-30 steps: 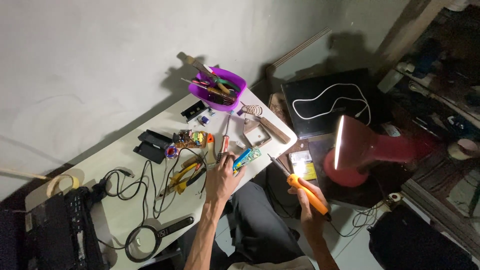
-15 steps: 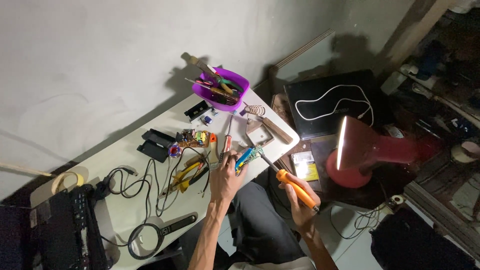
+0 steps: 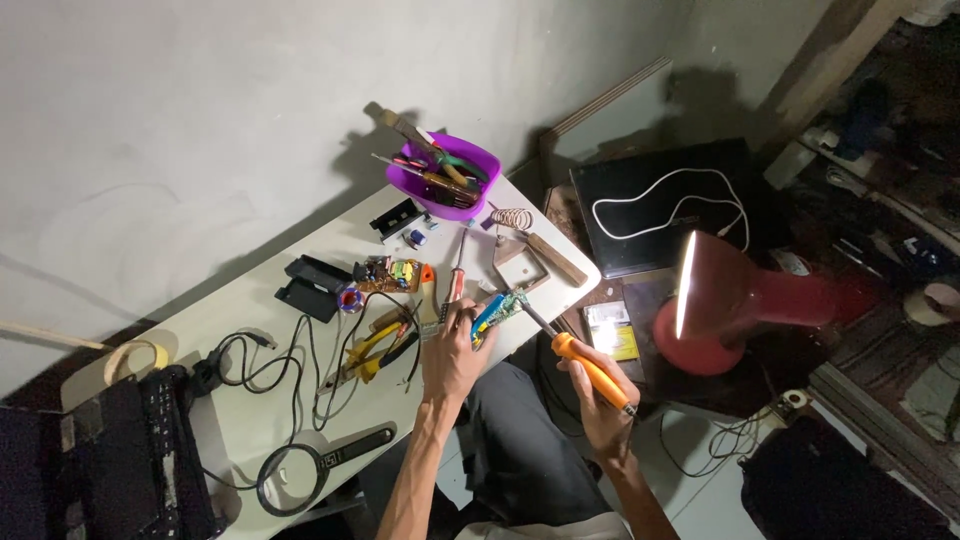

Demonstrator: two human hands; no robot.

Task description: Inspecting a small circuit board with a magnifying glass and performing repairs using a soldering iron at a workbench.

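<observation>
- Left hand [image 3: 452,352] grips a small circuit board [image 3: 498,308] at the table [image 3: 250,280] edge.
- Right hand [image 3: 598,400] clasps an orange-handled soldering iron [image 3: 580,365], tip at the board.

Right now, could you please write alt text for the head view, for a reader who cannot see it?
A person's left hand holds a small circuit board at the edge of a white table, while the right hand points an orange-handled soldering iron at it. Pliers, cables, a magnifying glass and a purple tool bowl crowd the table; a lit red lamp stands to the right.
</observation>
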